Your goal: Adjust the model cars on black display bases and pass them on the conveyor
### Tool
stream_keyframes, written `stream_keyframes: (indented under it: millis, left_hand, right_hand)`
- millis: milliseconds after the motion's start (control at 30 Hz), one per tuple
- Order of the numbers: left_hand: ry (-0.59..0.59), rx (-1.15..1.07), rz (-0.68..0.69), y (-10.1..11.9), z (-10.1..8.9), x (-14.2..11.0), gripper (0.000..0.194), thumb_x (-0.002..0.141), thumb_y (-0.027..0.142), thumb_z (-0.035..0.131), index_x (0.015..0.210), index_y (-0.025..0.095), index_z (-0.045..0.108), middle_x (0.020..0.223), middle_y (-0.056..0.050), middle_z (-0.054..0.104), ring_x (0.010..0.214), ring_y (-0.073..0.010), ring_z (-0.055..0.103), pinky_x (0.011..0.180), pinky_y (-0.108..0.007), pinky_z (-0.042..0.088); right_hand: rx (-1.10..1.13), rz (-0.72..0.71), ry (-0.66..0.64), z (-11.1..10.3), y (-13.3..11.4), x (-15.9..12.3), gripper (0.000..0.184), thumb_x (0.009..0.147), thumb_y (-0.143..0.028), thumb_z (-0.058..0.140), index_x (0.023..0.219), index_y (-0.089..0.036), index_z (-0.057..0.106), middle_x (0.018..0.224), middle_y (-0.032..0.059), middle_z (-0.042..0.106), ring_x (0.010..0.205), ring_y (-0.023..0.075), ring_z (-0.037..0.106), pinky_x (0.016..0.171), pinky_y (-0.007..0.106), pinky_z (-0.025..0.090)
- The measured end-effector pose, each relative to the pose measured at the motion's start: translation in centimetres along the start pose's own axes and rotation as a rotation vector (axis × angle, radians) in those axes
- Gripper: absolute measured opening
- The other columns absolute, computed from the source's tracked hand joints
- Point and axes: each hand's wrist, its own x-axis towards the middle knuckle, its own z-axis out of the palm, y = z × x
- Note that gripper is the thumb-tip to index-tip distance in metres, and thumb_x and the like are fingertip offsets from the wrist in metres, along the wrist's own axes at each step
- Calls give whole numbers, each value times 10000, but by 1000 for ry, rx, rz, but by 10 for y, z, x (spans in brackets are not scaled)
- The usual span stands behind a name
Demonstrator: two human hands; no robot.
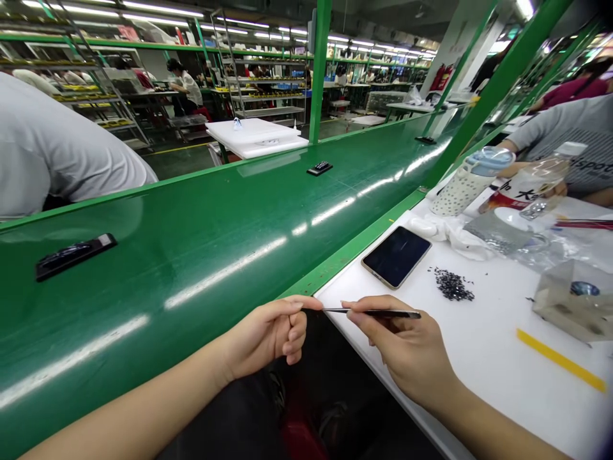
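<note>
Right hand fingers close on thin black metal tweezers, light and stiff, held mid-shaft; left hand pinches their tip.

the black bits in the pile are too small to identify.

A smartphone lies on a workbench beside a conveyor belt, just left of a pile of small parts, with two bottles behind.
</note>
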Motion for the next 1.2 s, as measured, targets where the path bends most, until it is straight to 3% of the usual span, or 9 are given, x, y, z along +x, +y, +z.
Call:
stream_keyframes:
  millis: [167, 300, 467, 533, 633, 733, 833, 1033, 1200]
  left_hand:
    - [4, 55, 12, 0, 0, 2, 302, 925, 297, 536, 1147, 169, 695, 632, 54, 466, 493, -64, 444, 507, -228, 447]
    - [7, 184, -29, -1, 2, 3, 307, 910, 341, 574, 1142, 154, 648, 643, 26, 573, 494, -93, 530, 528, -243, 478]
    - [23, 865, -86, 30, 14, -17, 434, 919, 460, 596, 1283, 224, 586, 915, -25, 694, 713, -151, 676, 712, -307, 531]
    - [199, 1137, -1, 58, 8, -28, 482, 900, 547, 612, 1293, 270, 637, 995, -39, 726, 833, -194, 699, 788, -330, 538]
    - [798, 1280, 156, 111, -28, -44, 456, 868, 538, 656, 1235, 271, 687, 1256, -79, 703, 1187, -302, 632, 1065, -431, 455]
    - [1492, 1185, 176, 157, -88, -64, 602, 903, 408, 610, 1433, 145, 500, 1580, -231, 404, 1500, -480, 260, 1187, -722, 144]
    - [1923, 991, 147, 179, -145, -86, 881, 854, 434, 685, 1567, 146, 257, 1696, -237, 105, 1543, -502, 82, 1193, -760, 65]
    - [2090, 917, 175, 185, -207, -106, 829, 808, 576, 706, 1449, 124, 439, 1581, -216, 388, 1489, -470, 278, 1160, -744, 198]
    - [1994, 1125, 257, 175, -181, -87, 1065, 744, 627, 711, 1530, 41, 294, 1515, -323, 407, 1389, -550, 391, 1102, -739, 260]
  right_hand:
    - [-48, 13, -29, -1, 3, 0, 258, 820, -491, 755, 883, -242, 780, 957, 59, 778, 651, 113, 606, 510, 219, 416]
    - [-176, 100, -281, -3, 2, 8, 293, 855, -515, 682, 948, -246, 753, 779, 8, 703, 593, 99, 513, 544, 242, 386]
    - [-295, 120, -440, -6, 5, 12, 365, 889, -565, 607, 1036, -250, 718, 822, 5, 685, 612, 110, 477, 605, 268, 385]
    - [-332, 114, -442, -7, 8, 11, 403, 892, -597, 587, 1048, -248, 714, 844, 17, 696, 613, 119, 477, 612, 278, 384]
    - [-343, 97, -426, -7, 16, 10, 448, 874, -643, 585, 1041, -250, 719, 795, 15, 678, 603, 129, 487, 603, 278, 392]
    - [-369, 80, -413, -7, 24, 11, 487, 862, -686, 575, 1044, -259, 725, 624, -18, 566, 577, 140, 489, 573, 271, 378]
    - [-412, 51, -412, -7, 30, 11, 506, 865, -713, 559, 1054, -273, 722, 568, -32, 510, 545, 137, 470, 544, 265, 360]
    - [-419, 28, -379, -10, 36, 11, 455, 862, -686, 598, 1035, -287, 729, 583, -31, 562, 538, 128, 492, 530, 249, 395]
    - [-373, 35, -354, -8, 28, 11, 438, 860, -659, 617, 1016, -269, 740, 579, -23, 582, 536, 135, 509, 519, 250, 405]
